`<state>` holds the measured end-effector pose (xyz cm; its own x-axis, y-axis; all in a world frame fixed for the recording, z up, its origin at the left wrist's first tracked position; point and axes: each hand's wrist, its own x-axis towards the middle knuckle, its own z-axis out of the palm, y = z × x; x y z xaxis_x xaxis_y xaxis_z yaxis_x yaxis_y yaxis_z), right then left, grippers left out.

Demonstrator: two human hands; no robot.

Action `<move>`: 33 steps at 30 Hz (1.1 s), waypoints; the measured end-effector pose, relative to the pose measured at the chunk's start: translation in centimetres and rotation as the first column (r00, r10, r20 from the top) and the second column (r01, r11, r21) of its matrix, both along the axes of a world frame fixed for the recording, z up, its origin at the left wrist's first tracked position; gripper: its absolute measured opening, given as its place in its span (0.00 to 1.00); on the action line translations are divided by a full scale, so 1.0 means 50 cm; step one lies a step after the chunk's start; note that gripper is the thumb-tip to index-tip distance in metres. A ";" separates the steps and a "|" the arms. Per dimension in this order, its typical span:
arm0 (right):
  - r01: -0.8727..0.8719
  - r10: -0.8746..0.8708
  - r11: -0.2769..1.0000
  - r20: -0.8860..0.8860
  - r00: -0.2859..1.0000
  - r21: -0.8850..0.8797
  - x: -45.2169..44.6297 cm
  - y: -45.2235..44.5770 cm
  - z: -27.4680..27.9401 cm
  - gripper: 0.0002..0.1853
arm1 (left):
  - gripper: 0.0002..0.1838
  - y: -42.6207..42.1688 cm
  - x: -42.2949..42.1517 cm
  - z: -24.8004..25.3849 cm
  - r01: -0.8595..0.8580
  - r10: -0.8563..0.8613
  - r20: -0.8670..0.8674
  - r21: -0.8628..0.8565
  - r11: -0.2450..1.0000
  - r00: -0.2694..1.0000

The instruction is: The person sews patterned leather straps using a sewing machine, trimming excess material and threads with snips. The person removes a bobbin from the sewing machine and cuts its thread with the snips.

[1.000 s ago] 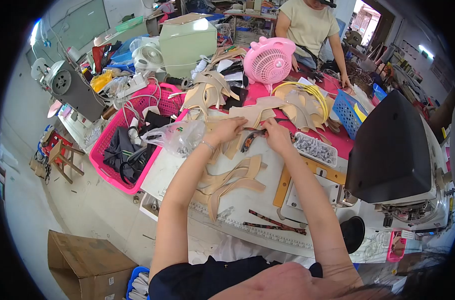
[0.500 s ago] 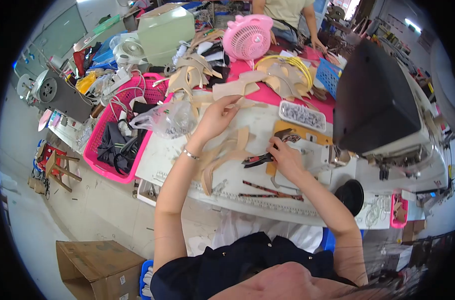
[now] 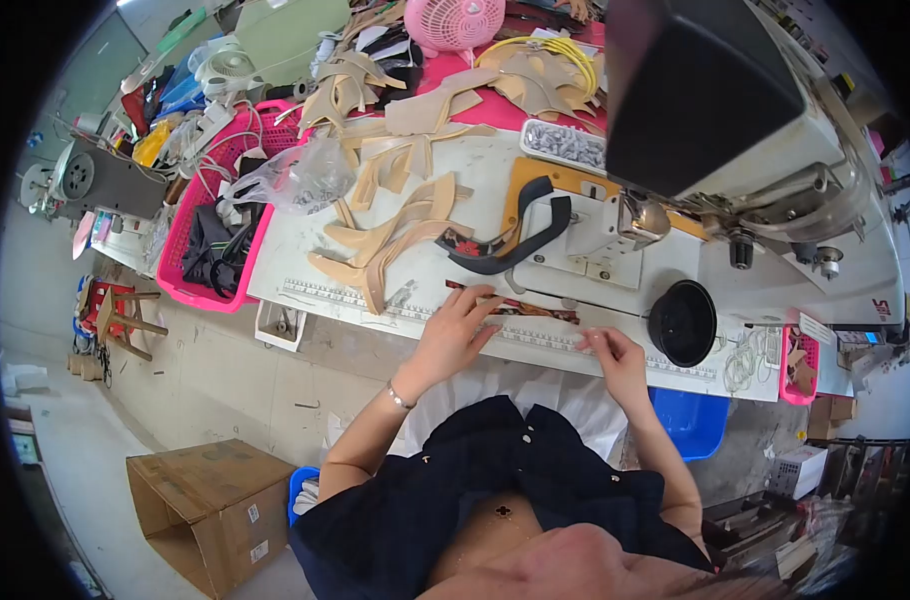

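Observation:
My left hand [image 3: 459, 335] rests at the front of the white sewing table, its fingers stretched out onto a narrow, dark red patterned strip [image 3: 535, 309]. Just below the strip's right end is my right hand [image 3: 617, 362], fingers bent and slightly apart, with nothing visible in it. Beyond the hands, a curved black piece with a patterned inner side [image 3: 500, 252] lies beside the sewing machine's needle area. Several beige curved cut pieces [image 3: 405, 240] are spread to the left of it.
The sewing machine [image 3: 795, 240] stands on the right, with a black bowl [image 3: 683, 323] in front. A white tray of small grey parts [image 3: 565, 143] sits behind. On the left is a pink basket [image 3: 175, 255] holding dark cloth. A ruler scale [image 3: 325, 294] runs along the front edge.
My right hand has let go of the curved black piece, which now lies by the machine. Both hands have come down to the strip at the front edge. The view has tilted downward.

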<state>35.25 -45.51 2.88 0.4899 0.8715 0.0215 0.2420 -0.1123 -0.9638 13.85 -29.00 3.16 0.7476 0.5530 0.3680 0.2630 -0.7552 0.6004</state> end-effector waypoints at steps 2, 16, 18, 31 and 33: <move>0.199 -0.202 0.976 -0.038 0.979 -0.087 0.042 -0.050 -0.036 0.15 | 0.17 0.013 0.030 -0.028 0.019 -0.018 -0.025 0.040 0.999 1.000; 0.009 -0.031 0.976 -0.098 0.995 -0.217 0.084 -0.063 -0.011 0.16 | 0.12 -0.026 0.172 -0.068 -0.020 0.022 0.023 -0.098 0.995 0.999; -0.068 0.053 0.989 -0.115 0.992 -0.134 0.056 -0.049 -0.018 0.16 | 0.14 -0.030 0.179 -0.061 -0.036 0.041 0.056 -0.084 0.996 0.998; 0.318 -0.040 0.843 -0.539 0.842 0.434 0.200 0.116 0.175 0.11 | 0.16 0.223 0.299 -0.015 -0.383 0.384 -0.011 -0.083 0.920 0.923; 0.344 -0.069 0.806 -0.501 0.863 0.482 0.210 0.123 0.163 0.09 | 0.12 0.197 0.291 0.019 -0.281 0.337 0.246 -0.237 0.930 0.909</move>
